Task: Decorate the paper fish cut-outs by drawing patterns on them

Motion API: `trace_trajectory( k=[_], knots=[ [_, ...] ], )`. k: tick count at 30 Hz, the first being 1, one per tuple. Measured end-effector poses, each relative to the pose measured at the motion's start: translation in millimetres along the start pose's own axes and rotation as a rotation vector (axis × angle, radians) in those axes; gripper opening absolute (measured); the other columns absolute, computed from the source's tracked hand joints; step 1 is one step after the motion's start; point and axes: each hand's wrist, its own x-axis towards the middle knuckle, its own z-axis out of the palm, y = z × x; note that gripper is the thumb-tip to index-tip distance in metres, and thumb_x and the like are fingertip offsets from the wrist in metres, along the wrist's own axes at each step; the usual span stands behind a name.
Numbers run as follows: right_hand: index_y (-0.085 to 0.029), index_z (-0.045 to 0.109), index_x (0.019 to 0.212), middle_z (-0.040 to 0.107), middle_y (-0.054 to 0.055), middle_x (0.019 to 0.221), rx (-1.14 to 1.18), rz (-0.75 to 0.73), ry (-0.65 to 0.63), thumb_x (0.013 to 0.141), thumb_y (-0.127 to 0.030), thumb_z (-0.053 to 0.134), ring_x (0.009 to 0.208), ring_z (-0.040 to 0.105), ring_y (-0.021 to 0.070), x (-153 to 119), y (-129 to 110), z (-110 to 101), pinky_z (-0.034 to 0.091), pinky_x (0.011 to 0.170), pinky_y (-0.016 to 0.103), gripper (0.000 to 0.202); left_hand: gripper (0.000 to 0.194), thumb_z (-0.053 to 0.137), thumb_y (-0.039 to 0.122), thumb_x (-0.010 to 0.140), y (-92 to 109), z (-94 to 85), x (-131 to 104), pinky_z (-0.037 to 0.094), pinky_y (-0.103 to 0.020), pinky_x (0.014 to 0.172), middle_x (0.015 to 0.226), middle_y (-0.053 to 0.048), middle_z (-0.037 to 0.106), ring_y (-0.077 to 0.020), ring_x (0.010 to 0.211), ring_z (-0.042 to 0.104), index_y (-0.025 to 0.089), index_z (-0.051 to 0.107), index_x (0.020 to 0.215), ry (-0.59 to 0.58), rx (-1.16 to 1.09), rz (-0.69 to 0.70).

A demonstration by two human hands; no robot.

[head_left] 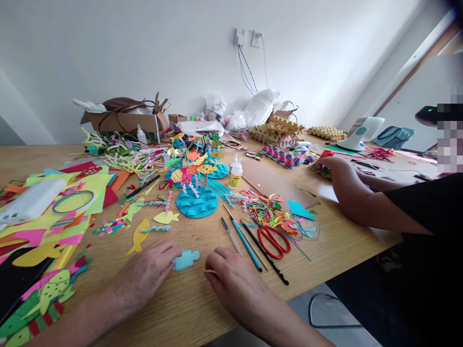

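A small light blue paper cutout (186, 260) with rounded tabs lies on the wooden table between my two hands. The fingers of my left hand (154, 267) are pressed together at its left edge. To the right of the cutout and apart from it, my right hand (233, 279) rests with curled fingers; their tips are hidden, and I cannot see whether they hold anything. Just beyond my left hand is a yellow paper fish (139, 236) with a twisted blue pipe cleaner (160, 228). Further back, colourful paper fish (191, 168) stand above a blue scalloped base (197, 201).
Pencils and a brush (246, 243) lie beside red-handled scissors (274, 242), near paper scraps (267, 212). Glue bottles (236, 174) stand mid-table. Coloured sheets (101, 193) cover the left. At right, a co-worker's arm (356, 200) reaches over the table.
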Motion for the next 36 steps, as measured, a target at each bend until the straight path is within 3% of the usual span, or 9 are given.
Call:
trace_trajectory(
  k=[4, 11, 15, 21, 29, 33, 36],
  knots=[
    [-0.017, 0.062, 0.083, 0.066, 0.006, 0.088, -0.031, 0.11, 0.041, 0.088, -0.017, 0.046, 0.081, 0.061, 0.0168, -10, 16, -3, 0.037, 0.066, 0.024, 0.017, 0.026, 0.035, 0.018, 0.087, -3, 0.1, 4, 0.046, -0.028, 0.072, 0.085, -0.003, 0.063, -0.0181, 0.081, 0.06, 0.022, 0.061, 0.087, 0.055, -0.004, 0.015],
    [-0.019, 0.062, 0.083, 0.067, 0.004, 0.085, -0.025, 0.294, 0.11, 0.088, -0.017, 0.046, 0.08, 0.062, 0.0169, -14, 40, -8, 0.037, 0.064, 0.024, 0.017, 0.025, 0.037, 0.026, 0.086, -8, -11.7, 9, 0.04, -0.026, 0.058, 0.065, 0.001, 0.057, -0.016, 0.062, 0.055, 0.021, 0.051, 0.067, 0.027, 0.012, -0.033],
    [-0.019, 0.061, 0.082, 0.066, 0.004, 0.086, -0.12, 0.341, 0.224, 0.087, -0.018, 0.046, 0.079, 0.06, 0.0179, -11, 53, -13, 0.036, 0.064, 0.025, 0.016, 0.025, 0.036, 0.027, 0.086, -14, -14.7, 7, 0.041, -0.025, 0.057, 0.067, 0.0, 0.058, -0.0157, 0.063, 0.056, 0.021, 0.052, 0.068, 0.049, 0.008, -0.046],
    [-0.018, 0.059, 0.088, 0.066, 0.007, 0.095, -0.253, 0.414, 0.11, 0.086, -0.017, 0.046, 0.088, 0.062, 0.0219, -2, 61, -16, 0.034, 0.061, 0.027, 0.013, 0.027, 0.032, 0.024, 0.088, -14, -11.4, 2, 0.046, -0.028, 0.068, 0.081, -0.002, 0.065, -0.0175, 0.075, 0.061, 0.022, 0.059, 0.081, 0.074, -0.062, -0.014],
    [-0.016, 0.057, 0.097, 0.067, 0.011, 0.088, -0.413, 0.437, 0.038, 0.084, -0.007, 0.038, 0.078, 0.065, 0.0236, 10, 55, -14, 0.026, 0.051, 0.027, 0.025, 0.025, 0.033, 0.02, 0.085, 12, -9.2, -2, 0.043, -0.025, 0.066, 0.079, 0.0, 0.064, -0.0155, 0.072, 0.06, 0.023, 0.058, 0.083, -0.012, -0.187, 0.019],
    [-0.017, 0.056, 0.094, 0.065, 0.009, 0.083, -0.256, 0.442, 0.21, 0.081, -0.008, 0.039, 0.075, 0.062, 0.0219, 7, 55, -18, 0.03, 0.055, 0.027, 0.023, 0.02, 0.037, 0.025, 0.081, 21, -14.9, 0, 0.04, -0.024, 0.06, 0.069, 0.002, 0.058, -0.0135, 0.063, 0.054, 0.023, 0.057, 0.081, -0.06, -0.366, -0.066],
    [-0.019, 0.054, 0.091, 0.058, 0.002, 0.071, 0.154, 0.31, 0.405, 0.074, -0.013, 0.047, 0.066, 0.054, 0.0159, -6, 48, -24, 0.034, 0.058, 0.025, 0.02, 0.026, 0.045, 0.04, 0.077, 27, -18.1, 2, 0.038, -0.023, 0.054, 0.066, 0.003, 0.051, -0.0129, 0.06, 0.049, 0.023, 0.058, 0.091, -0.115, -0.701, -0.25]
  ],
)
